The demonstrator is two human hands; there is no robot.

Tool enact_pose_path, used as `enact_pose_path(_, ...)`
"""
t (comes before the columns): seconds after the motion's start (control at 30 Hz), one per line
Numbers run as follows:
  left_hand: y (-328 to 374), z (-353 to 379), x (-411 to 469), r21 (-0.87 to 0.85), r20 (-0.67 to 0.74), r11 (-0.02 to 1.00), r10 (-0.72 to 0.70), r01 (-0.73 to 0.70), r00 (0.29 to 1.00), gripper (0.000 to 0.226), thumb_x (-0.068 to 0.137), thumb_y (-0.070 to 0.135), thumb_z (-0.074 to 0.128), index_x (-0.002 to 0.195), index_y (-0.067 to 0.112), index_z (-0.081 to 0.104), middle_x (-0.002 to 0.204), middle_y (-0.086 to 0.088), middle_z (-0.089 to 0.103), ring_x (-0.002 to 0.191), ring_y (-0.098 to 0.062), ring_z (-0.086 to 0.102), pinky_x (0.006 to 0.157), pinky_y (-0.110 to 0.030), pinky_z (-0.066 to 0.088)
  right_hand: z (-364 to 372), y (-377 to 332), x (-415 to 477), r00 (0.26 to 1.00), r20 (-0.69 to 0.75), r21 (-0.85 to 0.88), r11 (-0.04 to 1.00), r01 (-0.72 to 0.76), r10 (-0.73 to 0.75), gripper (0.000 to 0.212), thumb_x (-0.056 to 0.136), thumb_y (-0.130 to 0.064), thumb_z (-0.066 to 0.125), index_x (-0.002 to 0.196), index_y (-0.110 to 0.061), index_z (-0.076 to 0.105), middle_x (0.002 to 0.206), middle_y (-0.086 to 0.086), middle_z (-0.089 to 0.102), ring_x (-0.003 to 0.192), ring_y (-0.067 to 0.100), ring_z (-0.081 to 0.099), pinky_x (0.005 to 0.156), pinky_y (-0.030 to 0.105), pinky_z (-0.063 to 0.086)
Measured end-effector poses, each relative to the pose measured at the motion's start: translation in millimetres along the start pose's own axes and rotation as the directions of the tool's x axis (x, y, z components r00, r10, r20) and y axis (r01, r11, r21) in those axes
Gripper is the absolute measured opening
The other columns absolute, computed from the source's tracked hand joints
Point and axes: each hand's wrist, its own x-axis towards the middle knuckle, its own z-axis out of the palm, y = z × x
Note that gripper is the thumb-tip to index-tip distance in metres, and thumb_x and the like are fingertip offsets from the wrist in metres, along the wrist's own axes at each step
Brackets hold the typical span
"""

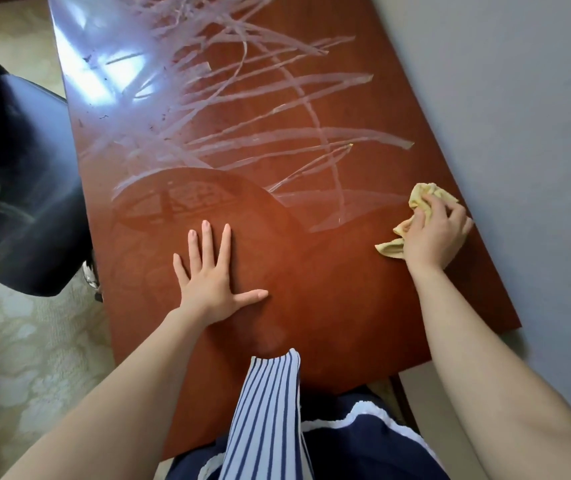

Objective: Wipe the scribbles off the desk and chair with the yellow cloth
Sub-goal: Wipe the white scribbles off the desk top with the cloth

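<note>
The black chair (17,174) stands at the left edge of the surface (329,306); my left hand (213,275) lies flat on it, fingers spread and released; pale scribbles (242,109) cover the far part; my right hand (433,233) grasps the yellow cloth (415,202), pressing it down by the wall (519,133).

— Item one: your counter (329,306)?
— Reddish-brown wood, glossy, long side against the wall (519,98). Pale scribbles (242,109) cover the far part; the near part shows plain wood.
— Lying on it?
— Your left hand (208,275), flat and spread; the yellow cloth (426,195), bunched near the wall-side edge, gripped by your right hand (436,233).
</note>
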Motion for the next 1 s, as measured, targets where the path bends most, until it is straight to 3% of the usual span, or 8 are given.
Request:
enact_pose_path(0.1,-0.2,-1.1,2.0,0.002,0.033,1.0,-0.007,0.007,0.999,0.127,0.061,0.085,0.051,0.141,0.034,-0.033,0.147,-0.002,-0.044,0.136,-0.025,-0.038,0.11,-0.054,-0.015,10.7,-20.5,4.8,0.997,0.033,0.038,0.997,-0.071,0.07,0.028,0.093,-0.018,0.057,0.12,-0.018,0.064,0.127,0.006,0.051,0.118,0.027,0.04,0.097,0.037,0.036)
enact_pose_path(0.3,0.4,-4.5,2.5,0.011,0.06,1.0,-0.015,0.014,0.998,0.125,0.063,0.085,0.05,0.139,0.034,-0.035,0.145,-0.001,-0.046,0.135,-0.025,-0.04,0.11,-0.054,-0.016,31.6,-72.1,-32.8,0.949,0.167,0.047,0.964,0.263,-0.267,0.025,0.092,-0.021,0.058,0.116,-0.019,0.067,0.117,0.007,0.057,0.105,0.029,0.046,0.089,0.034,0.037)
enact_pose_path(0.47,2.2,-8.1,3.2,0.014,0.105,1.0,-0.028,0.027,0.994,0.125,0.063,0.085,0.05,0.14,0.034,-0.035,0.144,0.0,-0.047,0.135,-0.025,-0.04,0.11,-0.053,-0.016,38.2,-83.0,-85.8,0.829,0.155,0.12,0.844,0.523,-0.537,0.02,0.081,-0.016,0.071,0.1,-0.02,0.073,0.095,0.007,0.062,0.086,0.031,0.053,0.071,0.04,0.047)
enact_pose_path(0.63,3.6,-11.0,1.3,0.012,0.11,1.0,-0.026,0.025,0.994,0.126,0.064,0.084,0.051,0.142,0.032,-0.032,0.145,0.0,-0.046,0.136,-0.024,-0.039,0.111,-0.053,-0.014,23.6,-58.2,-124.8,0.685,0.16,0.182,0.703,0.687,-0.711,0.022,0.087,-0.024,0.056,0.103,-0.023,0.072,0.095,0.003,0.062,0.085,0.025,0.052,0.073,0.038,0.05)
enact_pose_path(0.7,3.9,-11.7,-0.2,0.02,0.106,1.0,-0.026,0.024,0.994,0.126,0.063,0.085,0.051,0.142,0.032,-0.032,0.145,0.0,-0.046,0.136,-0.023,-0.038,0.111,-0.053,-0.013,13.3,-40.4,-132.1,0.666,0.174,0.183,0.689,0.701,-0.725,0.022,0.084,-0.02,0.063,0.105,-0.023,0.072,0.098,0.004,0.063,0.086,0.026,0.054,0.074,0.038,0.051)
enact_pose_path(0.9,4.8,-11.9,-1.3,0.004,0.114,1.0,-0.019,0.019,0.993,0.125,0.064,0.084,0.052,0.142,0.033,-0.032,0.146,0.002,-0.045,0.136,-0.023,-0.038,0.111,-0.053,-0.014,-17.9,23.2,-142.4,0.83,0.074,0.042,0.833,0.552,-0.554,0.035,0.074,-0.005,0.078,0.106,-0.017,0.073,0.095,0.008,0.065,0.085,0.027,0.057,0.069,0.037,0.052)
enact_pose_path(1.0,4.4,-12.2,-2.1,-0.006,0.128,1.0,-0.012,0.013,0.992,0.125,0.064,0.084,0.052,0.141,0.034,-0.033,0.146,0.002,-0.045,0.136,-0.023,-0.038,0.111,-0.054,-0.014,-29.5,52.6,-129.9,0.925,-0.012,-0.031,0.925,0.379,-0.379,0.032,0.077,-0.002,0.073,0.107,-0.014,0.072,0.093,0.011,0.063,0.084,0.03,0.054,0.067,0.041,0.052)
